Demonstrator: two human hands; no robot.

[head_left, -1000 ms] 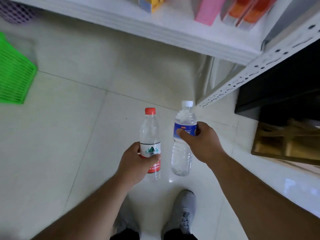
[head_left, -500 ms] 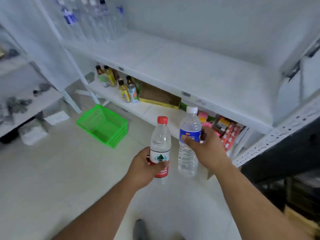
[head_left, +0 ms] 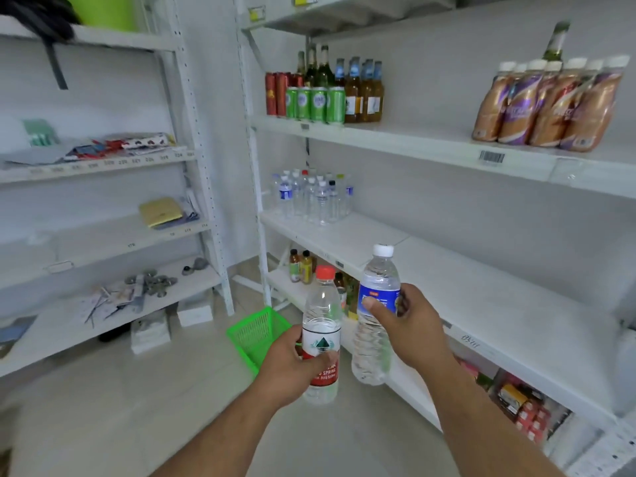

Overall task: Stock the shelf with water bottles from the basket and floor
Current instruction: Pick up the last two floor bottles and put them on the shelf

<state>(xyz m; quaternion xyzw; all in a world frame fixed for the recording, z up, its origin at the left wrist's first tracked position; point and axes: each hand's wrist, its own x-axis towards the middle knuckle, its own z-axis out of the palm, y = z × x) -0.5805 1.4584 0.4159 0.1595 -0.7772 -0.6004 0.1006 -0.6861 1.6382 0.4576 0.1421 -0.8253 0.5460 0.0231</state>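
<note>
My left hand grips a clear water bottle with a red cap and a red-and-white label, held upright. My right hand grips a second clear bottle with a white cap and a blue label just to its right, also upright. Both bottles hang in the air in front of a long white shelf. At the far left end of that shelf stand several water bottles in a cluster. A green plastic basket sits on the floor behind my left hand.
The shelf above carries cans and glass bottles at the left and brown drink bottles at the right. Small bottles and boxed goods fill the bottom shelf. A second rack with papers and hardware stands to the left.
The view has risen from the floor to the shelves. Both hands kept their bottles and carried them up to the height of the long shelf.
</note>
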